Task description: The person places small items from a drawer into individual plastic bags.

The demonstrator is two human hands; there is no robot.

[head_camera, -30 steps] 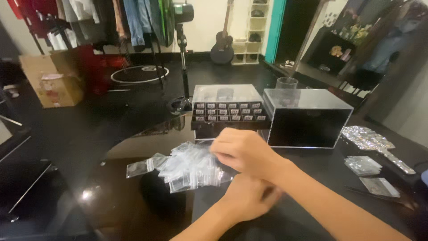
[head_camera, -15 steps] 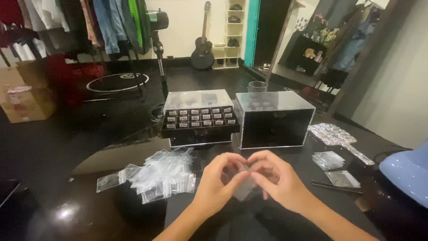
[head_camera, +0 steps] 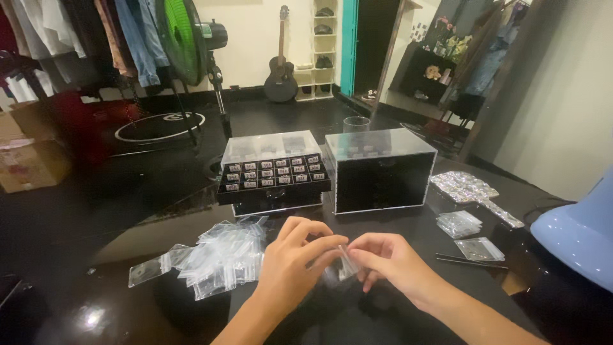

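Note:
Both hands meet over the front of a glossy black table (head_camera: pixel 121 306). My left hand (head_camera: pixel 292 265) and my right hand (head_camera: pixel 386 260) pinch one small clear zip bag (head_camera: pixel 346 263) between their fingertips, holding it a little above the tabletop. To the left of my left hand lies a loose pile of the same clear zip bags (head_camera: pixel 214 255). Behind the hands stands a black drawer tray (head_camera: pixel 273 174) filled with rows of small labelled items, under a clear lid.
A clear-topped black box (head_camera: pixel 379 169) stands right of the tray. Stacks of filled bags (head_camera: pixel 458 223), black tweezers (head_camera: pixel 469 260) and a sparkly hand mirror (head_camera: pixel 469 190) lie at the right. A light blue object (head_camera: pixel 575 233) sits at the right edge. A fan (head_camera: pixel 185 38) stands behind.
My right hand left the bag pile and came to the middle, where both hands took hold of one small bag. The camera view drifted right.

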